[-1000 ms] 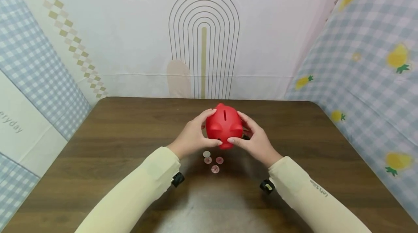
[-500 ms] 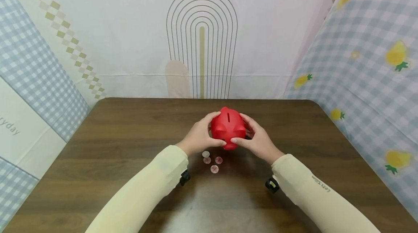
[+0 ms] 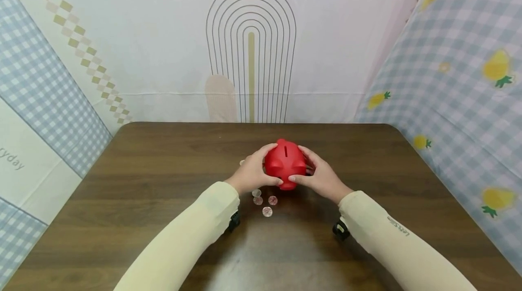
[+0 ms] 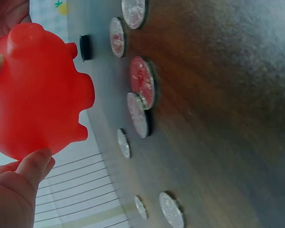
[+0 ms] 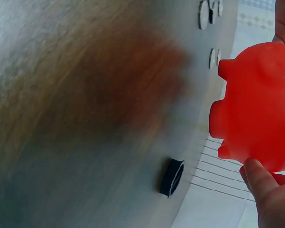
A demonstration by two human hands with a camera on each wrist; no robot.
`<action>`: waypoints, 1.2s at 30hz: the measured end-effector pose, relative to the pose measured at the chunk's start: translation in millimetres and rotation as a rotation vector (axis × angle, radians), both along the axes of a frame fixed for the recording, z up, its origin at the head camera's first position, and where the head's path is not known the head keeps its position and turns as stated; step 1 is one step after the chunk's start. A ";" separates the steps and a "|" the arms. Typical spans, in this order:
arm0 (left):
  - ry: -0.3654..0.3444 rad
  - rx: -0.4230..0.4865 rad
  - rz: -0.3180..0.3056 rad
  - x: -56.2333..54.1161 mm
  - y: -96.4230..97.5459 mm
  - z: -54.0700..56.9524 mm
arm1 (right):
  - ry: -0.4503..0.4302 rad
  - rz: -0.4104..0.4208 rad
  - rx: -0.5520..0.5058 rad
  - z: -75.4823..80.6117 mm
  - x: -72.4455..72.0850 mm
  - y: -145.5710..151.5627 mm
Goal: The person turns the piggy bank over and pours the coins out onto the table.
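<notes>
A red piggy bank (image 3: pixel 285 166) with a coin slot in its back is held between both hands, snout toward me. My left hand (image 3: pixel 253 171) grips its left side, and my right hand (image 3: pixel 320 173) grips the right, each thumb by the snout. Both wrist views show its feet raised off the table. Several coins (image 3: pixel 267 211) lie on the wood below and left of it; in the left wrist view, one reddish coin (image 4: pixel 142 81) overlaps another coin (image 4: pixel 137 115). A black round stopper (image 5: pixel 172 178) rests on the table, hidden behind my right hand in the head view.
The brown wooden table (image 3: pixel 134 182) runs back to a white patterned cloth (image 3: pixel 163 46). Checked cloth with yellow fruit prints (image 3: pixel 461 100) hangs along the right edge. One more coin (image 3: pixel 242 162) shows just beyond my left hand.
Both hands have carried the piggy bank a little right and slightly toward me. A coin beyond my left hand now shows; the coins in front stay in place.
</notes>
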State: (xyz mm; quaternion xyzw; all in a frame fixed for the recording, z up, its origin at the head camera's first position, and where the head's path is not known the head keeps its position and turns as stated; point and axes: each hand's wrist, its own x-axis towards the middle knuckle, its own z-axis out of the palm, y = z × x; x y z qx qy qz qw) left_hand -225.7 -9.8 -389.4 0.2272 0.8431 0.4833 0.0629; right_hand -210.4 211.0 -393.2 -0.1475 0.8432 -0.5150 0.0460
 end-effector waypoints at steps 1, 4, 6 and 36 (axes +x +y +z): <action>-0.004 0.004 -0.002 -0.9 0.7 -1.2 | -0.005 0.002 0.004 -0.6 -0.9 0.5; -0.012 0.002 -0.001 -2.6 2.6 -4.0 | -0.021 0.007 0.004 -2.5 -3.2 1.5; -0.015 -0.007 -0.001 -3.4 3.9 -5.3 | -0.030 0.009 0.004 -3.9 -4.3 2.1; -0.076 -0.123 0.005 -21.5 14.3 -6.3 | -0.118 -0.005 0.113 -10.4 -23.8 14.6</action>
